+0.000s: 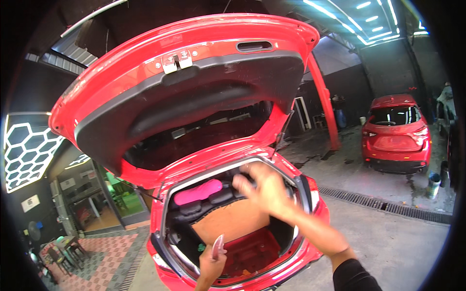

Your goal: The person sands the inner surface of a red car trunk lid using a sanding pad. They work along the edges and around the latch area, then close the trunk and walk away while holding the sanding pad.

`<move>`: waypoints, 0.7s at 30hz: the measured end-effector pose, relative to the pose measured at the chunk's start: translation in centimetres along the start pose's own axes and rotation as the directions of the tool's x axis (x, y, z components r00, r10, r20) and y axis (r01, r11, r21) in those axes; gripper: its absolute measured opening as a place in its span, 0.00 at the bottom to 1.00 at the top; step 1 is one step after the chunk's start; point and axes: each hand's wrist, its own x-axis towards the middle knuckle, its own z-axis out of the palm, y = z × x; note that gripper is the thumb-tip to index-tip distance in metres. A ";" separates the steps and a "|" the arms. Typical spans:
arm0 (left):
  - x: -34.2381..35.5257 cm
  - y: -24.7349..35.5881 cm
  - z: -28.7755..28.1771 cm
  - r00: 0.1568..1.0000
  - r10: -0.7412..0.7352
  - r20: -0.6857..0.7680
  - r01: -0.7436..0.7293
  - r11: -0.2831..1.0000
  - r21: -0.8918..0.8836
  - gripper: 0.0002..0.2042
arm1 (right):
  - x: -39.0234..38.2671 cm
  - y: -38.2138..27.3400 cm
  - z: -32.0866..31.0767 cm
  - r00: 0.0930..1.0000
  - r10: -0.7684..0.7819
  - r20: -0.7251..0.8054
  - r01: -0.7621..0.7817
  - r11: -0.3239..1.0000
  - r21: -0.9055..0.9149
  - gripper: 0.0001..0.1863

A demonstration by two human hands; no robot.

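Observation:
The red car (318,245) stands in front of me with its tailgate (194,41) raised. Low at the opening, my left hand (211,267) is closed around a small, shiny, pale-reddish thing (218,246) with a pointed top, whose kind I cannot make out. My right hand (272,191) is lifted before the right side of the boot opening, its fingers smeared by motion. Behind the hands, a tan panel (233,220) slopes over the boot's red metal floor (255,252). A bright pink bundle (199,192) lies farther in, by the dark seat backs.
Another red car (395,136) is parked at the right, near a bucket (433,185). A drain grate (378,205) crosses the floor, and a red post (324,102) rises behind my car. At left are stools and a small table (68,242).

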 end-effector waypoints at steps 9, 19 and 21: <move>11.1 23.0 -11.0 0.738 0.675 -0.009 -0.532 0.589 0.609 0.17 | 26.3 4.1 -8.9 0.683 -0.604 -0.411 0.421 0.785 -0.455 0.23; 27.1 43.8 -8.7 0.138 0.833 0.536 -0.274 -0.488 0.829 0.20 | 28.5 6.6 -6.4 0.607 -0.599 -0.522 0.443 0.801 -0.403 0.24; 30.2 46.2 -6.8 0.088 0.814 0.574 -0.284 -0.532 0.798 0.17 | 28.5 6.5 -6.9 0.581 -0.590 -0.560 0.452 0.807 -0.381 0.24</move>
